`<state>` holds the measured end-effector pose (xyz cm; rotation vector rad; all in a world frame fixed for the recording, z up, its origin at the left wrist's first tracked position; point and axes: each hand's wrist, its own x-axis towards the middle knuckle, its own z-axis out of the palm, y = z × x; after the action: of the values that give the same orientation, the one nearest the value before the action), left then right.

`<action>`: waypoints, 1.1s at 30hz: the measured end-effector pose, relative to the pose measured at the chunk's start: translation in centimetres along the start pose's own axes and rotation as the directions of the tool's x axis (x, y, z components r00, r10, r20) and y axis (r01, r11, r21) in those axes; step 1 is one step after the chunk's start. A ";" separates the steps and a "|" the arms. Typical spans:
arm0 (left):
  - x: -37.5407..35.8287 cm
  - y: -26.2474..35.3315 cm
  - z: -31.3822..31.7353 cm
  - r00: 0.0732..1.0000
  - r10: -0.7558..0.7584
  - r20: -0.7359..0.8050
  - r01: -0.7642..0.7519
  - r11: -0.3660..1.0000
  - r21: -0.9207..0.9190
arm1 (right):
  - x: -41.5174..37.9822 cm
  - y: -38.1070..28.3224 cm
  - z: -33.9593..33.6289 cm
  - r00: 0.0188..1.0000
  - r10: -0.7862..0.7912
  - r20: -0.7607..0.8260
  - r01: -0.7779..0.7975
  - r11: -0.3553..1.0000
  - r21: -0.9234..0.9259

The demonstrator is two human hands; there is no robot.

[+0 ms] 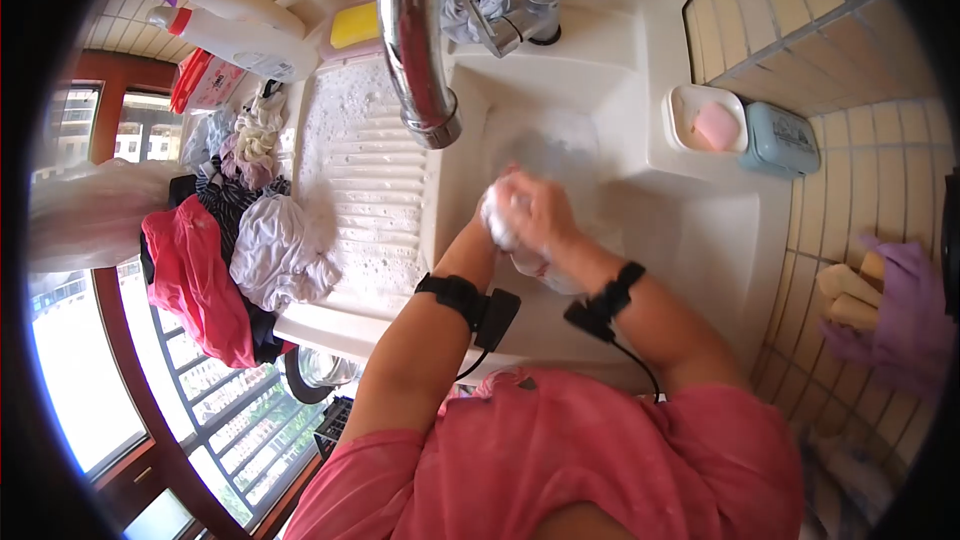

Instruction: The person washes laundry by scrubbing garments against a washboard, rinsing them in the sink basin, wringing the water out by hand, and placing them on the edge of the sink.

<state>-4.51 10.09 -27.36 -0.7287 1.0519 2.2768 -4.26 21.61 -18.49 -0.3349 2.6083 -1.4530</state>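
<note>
Over the sink basin [690,250], my two hands are pressed together around a wet white cloth [497,220] with suds on it. My right hand [540,212] lies on top, its fingers curled over the cloth. Most of my left hand [508,172] is hidden behind the cloth and the right hand; only a part of it shows. A light piece of the cloth hangs below the right hand. Cloudy water stands in the basin under my hands.
A chrome faucet [415,70] juts over the sudsy washboard [375,180]. Clothes, including a red garment [200,280] and a white one [282,252], lie at left. Bottles [225,40] and a yellow soap bar [354,26] stand behind. A pink soap [716,126] sits in a dish at right.
</note>
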 end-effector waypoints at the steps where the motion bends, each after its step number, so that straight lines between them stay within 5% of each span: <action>1: 0.1 0.5 0.3 0.999 -0.020 0.040 0.017 0.998 0.068 | 1.3 2.7 0.4 0.995 0.092 -0.037 -0.089 0.994 0.067; 2: -2.1 1.7 1.8 0.976 -0.172 -0.136 0.166 0.984 -0.059 | 2.7 5.8 0.8 0.981 0.184 -0.068 -0.173 0.975 0.139; 3: -3.9 3.7 3.5 0.989 -0.092 -0.119 0.107 0.986 0.124 | 3.5 8.1 0.5 0.995 0.102 0.004 -0.097 0.962 -0.254; 4: -5.1 5.1 4.2 0.996 -0.017 -0.089 0.042 0.953 0.300 | 4.1 9.6 0.3 0.993 0.053 0.103 0.020 0.798 -0.603; 5: -4.8 5.4 3.5 0.995 -0.017 -0.094 0.045 0.953 0.301 | 4.7 10.5 0.8 0.993 0.054 0.106 0.020 0.801 -0.598; 7: -3.1 5.9 2.2 0.931 0.265 -0.251 -0.044 0.763 0.645 | 5.5 11.4 1.0 0.905 0.387 -0.178 -0.414 0.896 -0.157; 8: -3.2 5.4 1.6 0.929 0.266 -0.255 -0.043 0.765 0.643 | 5.2 11.5 0.9 0.906 0.386 -0.173 -0.412 0.897 -0.158; 10: -3.9 4.8 0.4 0.902 0.424 -0.083 -0.128 0.444 0.887 | 4.0 10.5 0.6 0.978 0.197 0.076 -0.126 0.834 -0.538; 11: -1.4 2.6 -3.1 0.876 0.482 0.023 -0.240 0.394 0.887 | 2.3 10.9 0.9 0.982 0.099 0.164 -0.002 0.862 -0.506; 12: -2.0 2.9 -2.6 0.874 0.486 0.025 -0.243 0.393 0.887 | 2.3 11.9 0.6 0.982 0.095 0.163 0.001 0.862 -0.508; 15: -3.4 3.5 -1.3 0.904 0.408 0.129 -0.188 0.108 0.976 | 3.0 11.7 -0.3 0.954 0.239 0.178 -0.149 0.900 -0.410; 17: -3.4 3.3 -0.3 0.901 0.413 0.131 -0.181 0.085 0.980 | 3.3 5.8 -3.1 0.869 0.269 0.416 -0.354 0.925 0.141; 18: -3.6 3.4 0.2 0.901 0.412 0.133 -0.173 0.060 0.983 | 2.9 3.5 -4.7 0.868 0.268 0.419 -0.353 0.925 0.141; 20: -3.6 4.7 1.3 0.952 0.275 0.131 -0.166 0.109 0.980 | 2.1 -0.3 -7.3 0.900 0.093 0.425 -0.361 0.705 0.610; 23: -7.6 8.0 5.1 0.992 0.053 -0.116 0.056 0.631 0.774 | 0.7 -1.1 -10.2 0.909 0.141 0.392 -0.384 0.645 0.660; 24: -8.3 8.4 5.6 0.992 0.058 -0.112 0.051 0.631 0.774 | 0.6 -0.6 -11.1 0.911 0.138 0.389 -0.380 0.649 0.660; 25: -8.9 8.6 5.9 0.999 0.054 0.001 -0.038 0.700 0.713 | 0.6 0.2 -11.9 0.858 0.231 0.459 -0.394 0.868 0.301; 26: -9.4 8.8 6.2 0.992 0.055 0.115 -0.116 0.761 0.638 | 0.4 0.7 -12.2 0.807 0.350 0.476 -0.341 0.934 -0.109; 28: -11.8 9.9 8.2 0.972 0.126 0.201 -0.232 0.673 0.702 | -0.5 0.7 -11.7 0.873 0.278 0.400 -0.247 0.960 -0.130; 30: -12.9 10.9 9.2 0.945 0.156 0.286 -0.326 0.474 0.818 | -1.6 -0.6 -10.8 0.981 0.185 0.054 -0.193 0.935 0.299; 31: -13.2 11.2 9.5 0.943 0.158 0.294 -0.334 0.474 0.815 | -2.2 -3.5 -12.3 0.995 0.095 0.037 -0.097 0.993 0.073; 33: -14.0 11.7 10.0 0.823 0.347 0.449 -0.528 0.179 0.830 | -2.7 -5.0 -13.7 0.996 0.067 0.063 -0.071 0.996 0.059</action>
<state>-4.57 8.30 -6.66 0.3517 2.4084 1.4882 -4.15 30.98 -6.99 -0.2751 2.4959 -1.4730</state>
